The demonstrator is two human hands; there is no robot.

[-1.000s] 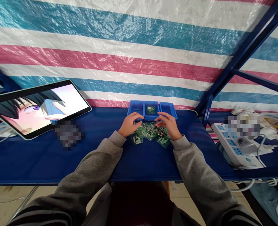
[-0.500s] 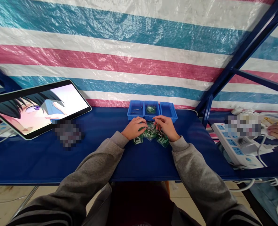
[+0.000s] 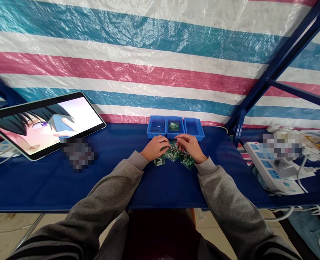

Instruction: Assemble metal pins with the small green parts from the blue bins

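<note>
A heap of small green circuit boards (image 3: 173,156), several with silvery metal parts, lies on the blue table between my hands. My left hand (image 3: 155,148) rests at the heap's left side, its fingers loosely bent and apart from the thumb, with nothing visible in it. On the other side, my right hand (image 3: 191,147) bends over the boards with fingers curled towards the thumb. Whatever those fingertips hold is too small and partly hidden. Just behind the hands stand three blue bins: the left bin (image 3: 148,130) has thin metal tools, the middle bin (image 3: 174,118) a green bagged item, the right bin (image 3: 194,127) nothing visible.
A tablet (image 3: 48,124) showing a cartoon leans at the left, beside a blurred dark object (image 3: 80,154). At right are a white power strip (image 3: 268,168) with cables and a blue metal frame post (image 3: 240,124). Striped sheeting (image 3: 154,76) hangs behind the table (image 3: 165,191).
Another person's hand at the far right has left the view. My right fingers have shifted slightly over the heap; my left hand has barely moved.
</note>
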